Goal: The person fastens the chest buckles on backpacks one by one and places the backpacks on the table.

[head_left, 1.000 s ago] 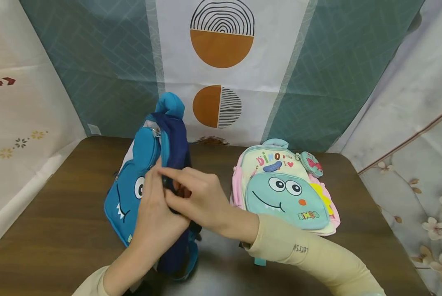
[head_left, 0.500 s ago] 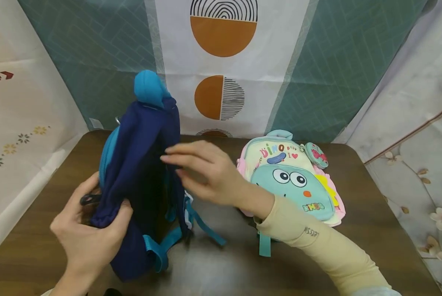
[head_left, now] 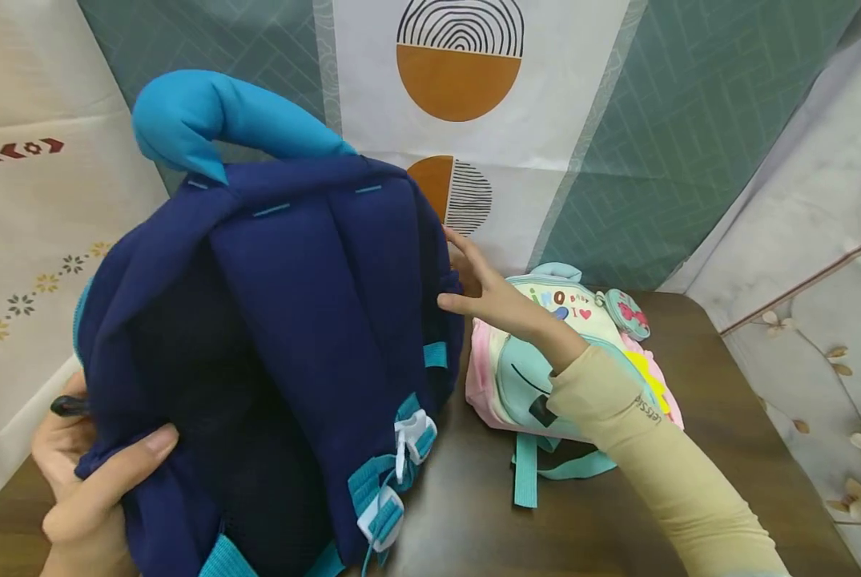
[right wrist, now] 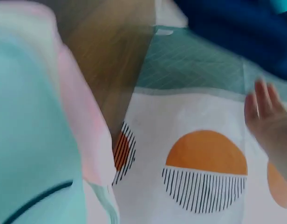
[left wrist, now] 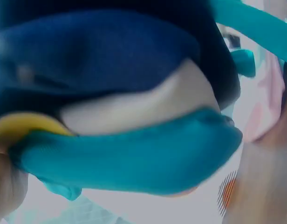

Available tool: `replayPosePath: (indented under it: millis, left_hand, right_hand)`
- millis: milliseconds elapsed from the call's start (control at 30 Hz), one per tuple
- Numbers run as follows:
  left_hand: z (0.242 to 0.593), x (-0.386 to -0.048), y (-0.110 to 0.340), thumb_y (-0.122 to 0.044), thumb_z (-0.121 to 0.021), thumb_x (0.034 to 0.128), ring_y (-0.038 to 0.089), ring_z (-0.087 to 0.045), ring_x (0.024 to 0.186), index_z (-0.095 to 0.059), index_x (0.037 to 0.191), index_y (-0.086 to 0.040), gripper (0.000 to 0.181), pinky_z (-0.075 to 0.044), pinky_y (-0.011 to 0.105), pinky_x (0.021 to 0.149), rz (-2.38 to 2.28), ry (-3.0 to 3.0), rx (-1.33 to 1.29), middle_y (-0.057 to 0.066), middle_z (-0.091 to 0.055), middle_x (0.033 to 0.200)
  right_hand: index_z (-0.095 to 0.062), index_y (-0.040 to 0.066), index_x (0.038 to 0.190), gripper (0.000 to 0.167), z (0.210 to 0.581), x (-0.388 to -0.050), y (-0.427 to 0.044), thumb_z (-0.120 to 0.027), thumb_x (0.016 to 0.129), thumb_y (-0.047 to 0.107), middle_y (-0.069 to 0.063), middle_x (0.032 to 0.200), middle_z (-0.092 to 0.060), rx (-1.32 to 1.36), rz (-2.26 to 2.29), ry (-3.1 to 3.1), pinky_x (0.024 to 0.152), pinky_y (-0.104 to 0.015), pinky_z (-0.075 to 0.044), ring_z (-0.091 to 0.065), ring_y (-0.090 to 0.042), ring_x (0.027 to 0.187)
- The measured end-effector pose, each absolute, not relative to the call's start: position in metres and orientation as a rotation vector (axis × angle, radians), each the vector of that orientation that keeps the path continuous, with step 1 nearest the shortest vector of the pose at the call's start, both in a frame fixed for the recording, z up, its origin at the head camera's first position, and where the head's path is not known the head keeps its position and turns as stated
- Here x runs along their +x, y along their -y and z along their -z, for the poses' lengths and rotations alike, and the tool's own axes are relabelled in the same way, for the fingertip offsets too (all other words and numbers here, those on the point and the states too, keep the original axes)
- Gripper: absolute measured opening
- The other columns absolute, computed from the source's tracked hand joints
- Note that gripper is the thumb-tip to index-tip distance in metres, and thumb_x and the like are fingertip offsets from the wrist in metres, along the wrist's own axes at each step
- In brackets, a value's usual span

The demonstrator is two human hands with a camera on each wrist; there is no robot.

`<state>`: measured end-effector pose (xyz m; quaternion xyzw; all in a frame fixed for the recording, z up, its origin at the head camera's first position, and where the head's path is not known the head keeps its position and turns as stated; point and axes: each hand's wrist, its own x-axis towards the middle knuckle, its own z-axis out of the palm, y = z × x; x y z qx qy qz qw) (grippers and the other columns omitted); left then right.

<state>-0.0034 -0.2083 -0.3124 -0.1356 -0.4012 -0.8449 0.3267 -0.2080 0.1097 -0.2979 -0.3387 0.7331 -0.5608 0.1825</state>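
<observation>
A navy and blue backpack [head_left: 307,264] is held up at the left of the head view, its back panel and straps facing me. My left hand [head_left: 98,481] grips its left side, thumb on the back and fingers behind the edge. At the backpack's right side is my right hand [head_left: 498,296], its fingers extended; whether they touch the fabric is unclear. In the right wrist view the right hand [right wrist: 269,116] appears just below the blurred navy fabric [right wrist: 241,37]. The left wrist view shows the backpack's teal pocket [left wrist: 129,158] up close.
A cream, pink and mint dinosaur backpack [head_left: 545,361] lies on the brown table [head_left: 466,513] at the right, partly behind my right forearm. A round pouch [head_left: 626,314] hangs from it. Patterned cloths [head_left: 589,200] surround the table at the back and sides.
The blue backpack has turned from showing its dinosaur face to showing its back, and has come up nearer. My left hand has moved to its left edge; the right hand has come away from it.
</observation>
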Motion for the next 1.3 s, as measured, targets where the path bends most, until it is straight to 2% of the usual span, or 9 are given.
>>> replayPosePath:
  millis: [200,300,433,600,700,833,900,1133,1300]
  left_hand:
    - [0.303,-0.012,0.209,0.022,-0.021,0.0722,0.028,-0.06,0.073,-0.051,0.09,0.018,0.036,-0.05,0.032,0.067,2.402,0.907,-0.311,0.022,-0.06,0.082]
    - [0.3,-0.026,0.215,0.023,-0.024,0.0802,0.024,-0.063,0.077,-0.052,0.109,0.018,0.04,-0.053,0.028,0.068,2.375,1.05,-0.316,0.02,-0.062,0.09]
    - [0.301,-0.047,0.232,0.024,-0.036,0.0854,0.02,-0.065,0.086,-0.039,0.136,0.008,0.053,-0.055,0.026,0.068,2.368,1.391,-0.379,0.014,-0.061,0.102]
    - [0.316,-0.078,0.256,0.002,-0.052,0.0925,0.001,-0.061,0.093,-0.03,0.146,-0.011,0.06,-0.053,0.019,0.068,2.0,2.235,-0.222,0.002,-0.054,0.114]
    - [0.326,-0.097,0.263,-0.013,-0.059,0.0922,0.012,-0.061,0.102,-0.026,0.148,-0.01,0.065,-0.052,0.021,0.074,1.483,2.68,-0.179,0.01,-0.052,0.122]
    - [0.337,-0.119,0.261,-0.012,-0.064,0.0889,0.044,-0.055,0.107,-0.029,0.145,-0.001,0.067,-0.05,0.043,0.085,1.188,2.861,-0.217,0.03,-0.051,0.124]
    - [0.342,-0.128,0.258,-0.009,-0.064,0.0876,0.048,-0.053,0.108,-0.031,0.143,0.0,0.066,-0.047,0.053,0.086,1.173,2.886,-0.223,0.033,-0.051,0.124]
    - [0.361,-0.157,0.243,-0.008,-0.054,0.0936,0.042,-0.052,0.11,-0.028,0.144,0.001,0.058,-0.048,0.048,0.082,1.267,2.987,-0.201,0.03,-0.048,0.128]
    - [0.373,-0.173,0.228,-0.009,-0.029,0.1004,0.046,-0.033,0.125,-0.007,0.147,0.006,0.053,-0.035,0.055,0.096,1.647,3.104,-0.102,0.033,-0.021,0.144]
  right_hand:
    - [-0.034,0.013,0.142,0.068,0.286,-0.193,-0.118,-0.068,0.086,0.029,-0.011,0.133,-0.049,-0.939,1.551,-1.976,0.097,-0.042,-0.044,-0.051,-0.025,0.118]
    - [-0.045,0.006,0.132,0.048,0.281,-0.185,-0.118,-0.064,0.089,0.015,-0.012,0.121,-0.057,-0.942,1.554,-2.062,0.09,-0.038,-0.049,-0.058,-0.024,0.107]
    - [-0.051,0.01,0.125,0.041,0.28,-0.174,-0.121,-0.066,0.088,0.022,-0.008,0.113,-0.062,-0.799,1.491,-2.273,0.084,-0.037,-0.052,-0.063,-0.022,0.096]
    - [-0.052,0.016,0.124,0.044,0.296,-0.158,-0.119,-0.066,0.087,0.034,-0.004,0.113,-0.062,-0.619,1.287,-2.526,0.083,-0.038,-0.052,-0.064,-0.022,0.096]
    - [-0.051,0.013,0.123,0.046,0.306,-0.151,-0.115,-0.066,0.086,0.036,-0.007,0.115,-0.062,-0.552,1.213,-2.589,0.087,-0.042,-0.05,-0.062,-0.026,0.103]
    - [-0.047,0.008,0.127,0.051,0.318,-0.149,-0.115,-0.064,0.088,0.035,-0.011,0.123,-0.059,-0.505,1.144,-2.576,0.092,-0.046,-0.046,-0.056,-0.031,0.113]
    - [-0.044,0.007,0.13,0.054,0.324,-0.151,-0.117,-0.064,0.088,0.034,-0.013,0.126,-0.057,-0.491,1.094,-2.557,0.095,-0.047,-0.045,-0.054,-0.032,0.116]
    - [-0.028,0.0,0.141,0.08,0.331,-0.169,-0.112,-0.071,0.082,0.031,-0.018,0.135,-0.048,-0.425,0.827,-2.514,0.102,-0.045,-0.038,-0.047,-0.032,0.122]
    - [-0.016,-0.005,0.146,0.092,0.337,-0.187,-0.105,-0.071,0.083,0.032,-0.02,0.149,-0.027,-0.323,0.733,-2.36,0.109,-0.045,-0.028,-0.03,-0.032,0.136]
